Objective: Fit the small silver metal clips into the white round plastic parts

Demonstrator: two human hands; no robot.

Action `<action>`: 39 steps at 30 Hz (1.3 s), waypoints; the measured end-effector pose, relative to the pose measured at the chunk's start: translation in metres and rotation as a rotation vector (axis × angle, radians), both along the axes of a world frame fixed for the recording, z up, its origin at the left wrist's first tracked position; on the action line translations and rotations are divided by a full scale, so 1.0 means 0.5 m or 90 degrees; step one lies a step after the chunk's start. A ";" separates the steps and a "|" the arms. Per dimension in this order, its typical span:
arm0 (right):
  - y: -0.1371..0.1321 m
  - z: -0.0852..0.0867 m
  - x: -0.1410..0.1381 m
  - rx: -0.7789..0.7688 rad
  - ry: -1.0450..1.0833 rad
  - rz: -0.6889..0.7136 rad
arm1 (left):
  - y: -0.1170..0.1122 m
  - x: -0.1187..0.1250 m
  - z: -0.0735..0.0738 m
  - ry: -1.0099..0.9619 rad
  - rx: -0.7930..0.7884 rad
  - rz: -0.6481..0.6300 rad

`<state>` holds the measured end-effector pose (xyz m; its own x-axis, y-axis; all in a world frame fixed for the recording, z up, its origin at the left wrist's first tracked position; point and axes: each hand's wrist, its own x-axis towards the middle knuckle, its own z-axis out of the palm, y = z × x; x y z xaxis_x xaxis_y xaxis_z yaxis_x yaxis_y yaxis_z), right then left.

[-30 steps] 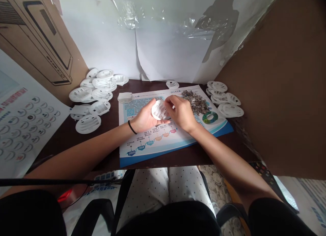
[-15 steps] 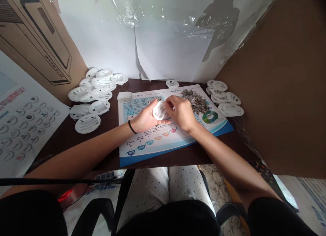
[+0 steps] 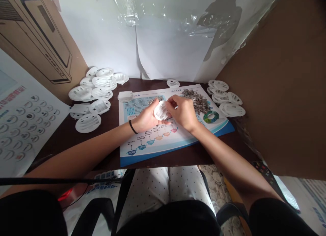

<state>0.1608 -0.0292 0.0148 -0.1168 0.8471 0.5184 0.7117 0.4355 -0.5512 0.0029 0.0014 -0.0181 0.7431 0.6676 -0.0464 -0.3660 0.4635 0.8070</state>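
White slotted plastic disc (image 3: 161,111): gripped between left hand (image 3: 144,120) and right hand (image 3: 183,113).
Metal scrap pile (image 3: 196,101): on printed poster (image 3: 142,144), just beside right hand.
More discs (image 3: 102,94): upper left of frame, on dark counter (image 3: 178,157).

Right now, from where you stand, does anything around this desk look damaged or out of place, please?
Yes: the white paper lining the back wall is torn, with a split running down near its middle, and loose clear plastic film lies wrinkled across it. Nothing on the desk stands out as much.
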 end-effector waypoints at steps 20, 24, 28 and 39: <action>0.005 0.007 0.000 -0.091 0.030 -0.003 | -0.003 0.011 0.013 0.061 0.038 0.030; 0.010 0.004 0.004 -0.100 0.026 -0.009 | -0.005 0.011 0.011 0.075 0.068 0.045; 0.011 0.007 0.005 -0.105 0.020 -0.005 | -0.010 0.012 0.015 0.112 0.073 0.076; 0.017 0.013 0.010 -0.169 0.054 0.010 | -0.004 0.013 0.006 0.143 0.086 0.094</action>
